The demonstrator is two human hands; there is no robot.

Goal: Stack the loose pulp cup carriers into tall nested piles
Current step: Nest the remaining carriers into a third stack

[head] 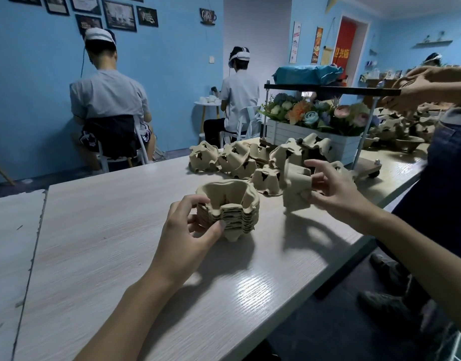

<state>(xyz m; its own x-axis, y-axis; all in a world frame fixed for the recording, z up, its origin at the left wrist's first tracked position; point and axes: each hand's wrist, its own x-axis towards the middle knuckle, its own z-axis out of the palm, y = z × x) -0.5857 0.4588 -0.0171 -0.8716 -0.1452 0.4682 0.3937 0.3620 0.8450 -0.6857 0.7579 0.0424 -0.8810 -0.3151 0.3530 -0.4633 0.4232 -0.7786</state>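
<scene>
A café-styled workroom: blue walls with framed pictures (118, 14) upper left, a coffee-cup sign (207, 16) top centre, posters (318, 45) upper right, and pulp cup carriers (240, 160) heaped on a long table (120, 230).

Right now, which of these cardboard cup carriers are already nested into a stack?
The stack gripped by the left hand: layered rims, open side up. The carrier in the right hand is apart from it; the heap behind lies loose.
</scene>
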